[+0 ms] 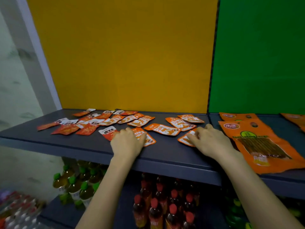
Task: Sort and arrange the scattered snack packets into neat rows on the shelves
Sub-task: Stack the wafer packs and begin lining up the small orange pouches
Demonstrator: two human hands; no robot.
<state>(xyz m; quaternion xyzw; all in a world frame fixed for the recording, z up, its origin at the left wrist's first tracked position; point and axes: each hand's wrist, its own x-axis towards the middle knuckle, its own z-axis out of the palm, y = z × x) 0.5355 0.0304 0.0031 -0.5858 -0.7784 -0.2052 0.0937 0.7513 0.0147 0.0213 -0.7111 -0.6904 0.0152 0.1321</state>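
**Fingers on two packets at the shelf's front edge**

Fingers (140, 138) of our left hand (127, 142) lie bent and close together, pressed down on an orange packet (149, 140) near the front of the dark shelf (82, 144); we cannot tell whether they pinch it or only rest on it. A red-and-white packet (107, 132) lies just beside that hand, partly under its knuckles. Our right hand (210, 140) covers another orange packet (184, 139), its fingers curled on the packet's top; again the grip itself is hidden from us.

Between and behind the hands, more orange packets (162, 129) lie loose and tilted at odd angles, some overlapping. Further left, a scatter of red-and-white packets (69, 128) spreads toward the shelf's far corner, in no row.

To the right, past the shelf joint, large orange bags (257, 142) lie flat and overlap one another. A yellow back panel (123, 52) stands behind the small packets and a green panel (260, 52) behind the large bags.

On the shelf below we see green-capped bottles (74, 184) at left and red-capped bottles (158, 200) under our forearms.
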